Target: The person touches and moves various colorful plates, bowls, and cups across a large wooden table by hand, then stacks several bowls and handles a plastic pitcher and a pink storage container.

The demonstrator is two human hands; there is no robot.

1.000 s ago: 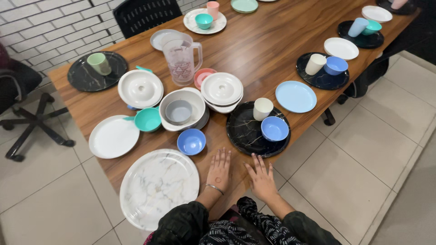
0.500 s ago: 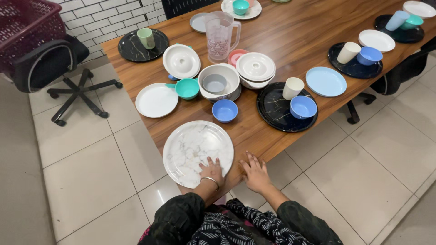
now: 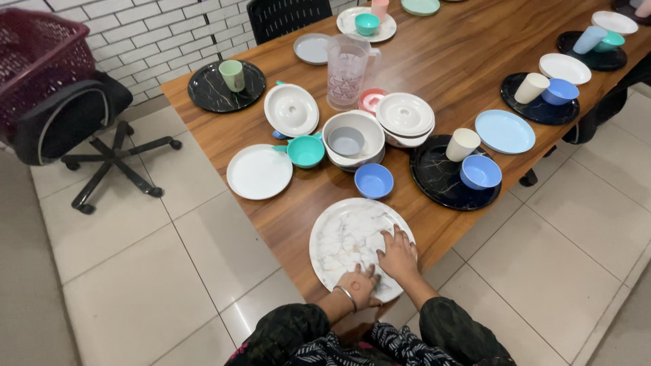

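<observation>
Head view: left hand (image 3: 358, 285) and right hand (image 3: 399, 256) rest with fingers spread flat, gripping nothing, on the white marbled plate (image 3: 346, 234) at the surface's near edge.

White marbled plate (image 3: 346, 234) under the fingers of both hands: smooth, glossy, looks plastic. Wooden table (image 3: 434, 61) beyond the fingertips: brown grain, satin sheen. Blue bowl (image 3: 373, 181) just past the fingertips: smooth matt plastic. Black marbled plate (image 3: 434, 179) further out: glossy. Thin metal bangle (image 3: 346, 295) on left wrist: shiny.
</observation>
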